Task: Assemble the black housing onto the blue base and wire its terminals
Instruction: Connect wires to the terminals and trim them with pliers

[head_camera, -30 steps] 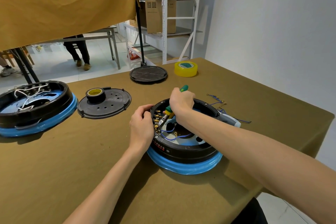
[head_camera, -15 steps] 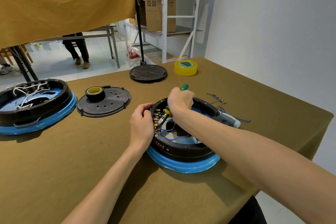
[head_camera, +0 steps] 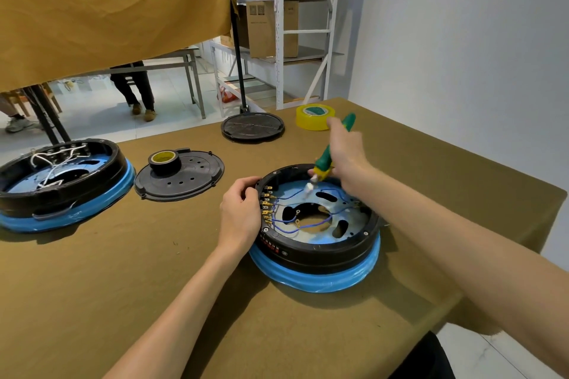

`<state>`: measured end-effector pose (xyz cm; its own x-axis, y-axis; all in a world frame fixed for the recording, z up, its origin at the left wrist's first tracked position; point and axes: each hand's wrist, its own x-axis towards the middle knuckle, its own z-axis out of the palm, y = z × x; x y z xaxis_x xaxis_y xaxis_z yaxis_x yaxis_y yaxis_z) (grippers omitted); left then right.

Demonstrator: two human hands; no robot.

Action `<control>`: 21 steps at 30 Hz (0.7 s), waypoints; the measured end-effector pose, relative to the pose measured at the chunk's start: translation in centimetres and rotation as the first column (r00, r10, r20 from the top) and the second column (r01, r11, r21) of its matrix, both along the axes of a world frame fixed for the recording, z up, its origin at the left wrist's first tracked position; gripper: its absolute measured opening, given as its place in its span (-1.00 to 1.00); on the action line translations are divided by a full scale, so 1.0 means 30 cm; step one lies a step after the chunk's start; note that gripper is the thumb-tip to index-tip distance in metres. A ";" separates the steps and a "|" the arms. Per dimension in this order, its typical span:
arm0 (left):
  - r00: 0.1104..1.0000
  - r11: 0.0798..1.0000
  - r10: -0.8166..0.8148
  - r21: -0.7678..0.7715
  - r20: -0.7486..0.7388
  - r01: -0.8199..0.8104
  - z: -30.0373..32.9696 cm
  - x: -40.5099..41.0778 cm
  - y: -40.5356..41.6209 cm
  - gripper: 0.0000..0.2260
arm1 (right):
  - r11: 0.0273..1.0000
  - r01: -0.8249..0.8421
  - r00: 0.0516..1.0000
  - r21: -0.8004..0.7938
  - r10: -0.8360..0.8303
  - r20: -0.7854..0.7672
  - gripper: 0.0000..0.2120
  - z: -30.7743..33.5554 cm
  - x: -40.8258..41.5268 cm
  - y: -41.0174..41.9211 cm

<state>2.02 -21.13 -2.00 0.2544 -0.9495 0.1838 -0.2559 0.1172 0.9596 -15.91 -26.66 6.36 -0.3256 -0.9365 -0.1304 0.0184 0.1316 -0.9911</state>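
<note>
The black housing (head_camera: 320, 243) sits ring-like on the blue base (head_camera: 317, 280) at about 5 o'clock from the table's middle, on the olive cloth-covered table (head_camera: 123, 286). The left hand (head_camera: 241, 212) curls its fingers over the housing's rim at 9 o'clock, right beside the row of brass terminals (head_camera: 267, 206), from which thin blue wires (head_camera: 295, 224) loop across the blue plate inside. The right hand (head_camera: 346, 151) hovers above the rim at 12 o'clock, clamped round a green-handled screwdriver (head_camera: 326, 160) whose blurred tip points down into the ring. At 9 o'clock on the table stands a second black and blue unit (head_camera: 61, 188) with white wires; between the two lies a black cover plate (head_camera: 184, 178) carrying a black tape roll (head_camera: 164, 160). A yellow tape roll (head_camera: 314, 117) rests at 12 o'clock
</note>
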 end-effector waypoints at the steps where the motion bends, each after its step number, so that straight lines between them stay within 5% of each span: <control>1: 1.000 1.000 0.001 -0.001 -0.004 -0.001 -0.001 -0.001 0.001 -0.71 | 1.000 0.007 0.998 -0.030 -0.009 -0.061 -0.39 0.016 -0.041 -0.003; 5: 1.000 1.000 0.016 -0.015 -0.022 -0.017 -0.003 -0.006 -0.002 -0.71 | 0.997 0.054 0.905 -0.055 -0.072 -0.420 -0.06 0.037 -0.219 -0.034; 8: 0.999 1.000 0.020 -0.019 -0.032 -0.021 -0.003 -0.007 -0.004 -0.72 | 0.993 0.115 0.700 -0.010 -0.088 -0.708 0.08 -0.026 -0.323 -0.064; 13: 0.999 0.999 0.027 -0.031 -0.040 -0.028 -0.004 -0.007 -0.004 -0.70 | 0.986 0.121 0.375 0.111 0.058 -0.925 -0.04 -0.198 -0.419 -0.090; 18: 0.999 0.999 0.030 -0.040 -0.038 -0.031 -0.006 -0.005 -0.005 -0.70 | 0.979 0.163 0.250 0.126 0.082 -0.965 -0.11 -0.223 -0.417 -0.100; 20: 0.999 0.998 0.030 -0.045 -0.041 -0.032 -0.009 -0.006 -0.009 -0.70 | 0.994 0.110 0.214 -0.018 -0.041 -0.976 -0.36 -0.174 -0.371 -0.083; 21: 0.998 0.998 0.032 -0.048 -0.048 -0.034 -0.012 -0.005 -0.011 -0.70 | 0.991 0.021 0.272 -0.135 -0.135 -0.953 -0.56 -0.147 -0.335 -0.069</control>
<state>1.87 -21.46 -2.35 0.2950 -0.9305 0.2171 -0.2153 0.1567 0.9639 -25.97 -28.74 1.94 -0.2340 -0.8859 0.4006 -0.9457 0.1117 -0.3053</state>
